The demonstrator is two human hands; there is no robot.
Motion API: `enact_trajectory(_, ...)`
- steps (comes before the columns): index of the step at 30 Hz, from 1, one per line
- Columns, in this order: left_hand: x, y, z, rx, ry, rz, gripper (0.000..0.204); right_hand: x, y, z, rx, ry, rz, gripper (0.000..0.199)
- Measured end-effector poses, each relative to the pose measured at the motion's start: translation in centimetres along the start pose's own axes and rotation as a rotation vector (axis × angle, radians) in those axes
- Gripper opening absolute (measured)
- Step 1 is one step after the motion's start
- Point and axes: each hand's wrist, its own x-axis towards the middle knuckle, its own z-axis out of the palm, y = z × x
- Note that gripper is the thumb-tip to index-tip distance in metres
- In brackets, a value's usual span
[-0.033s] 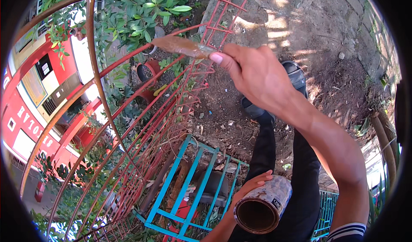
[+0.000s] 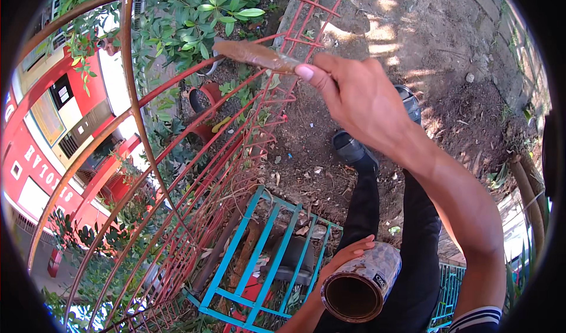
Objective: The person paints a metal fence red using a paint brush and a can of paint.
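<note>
My right hand is closed around the handle end of a flat paintbrush, thumb on top. Wet brown paint coats the brush, which points left over a red metal fence. I cannot tell whether its tip touches the rail behind it. Low in front of me, my left hand grips an open paint can by its side, its fingers partly hidden. The can tilts, so its dark mouth shows, brown-stained round the rim. Glossy brown covers the curved upright bar at the left; other bars are faded red.
A turquoise metal frame stands by my left leg, with a dark rounded object beneath it. Leafy plants and clay pots press against the fence. My shoes are on bare soil. A red building lies beyond.
My right hand and the paintbrush have shifted slightly to the right. The left hand and the can look unmoved.
</note>
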Motion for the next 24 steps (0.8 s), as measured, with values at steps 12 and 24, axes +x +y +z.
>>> enact_trajectory(12, 0.3, -0.2, 0.3, -0.06, -0.052, -0.01, 0.057, 2.5, -3.7, -4.6, 0.028, 0.19, 0.061, 0.058)
enact_trajectory(24, 0.0, -0.3, -0.7, -0.036, -0.084, -0.074, 0.062, 1.3, -3.8, -3.6, -0.063, 0.1, -0.014, 0.043)
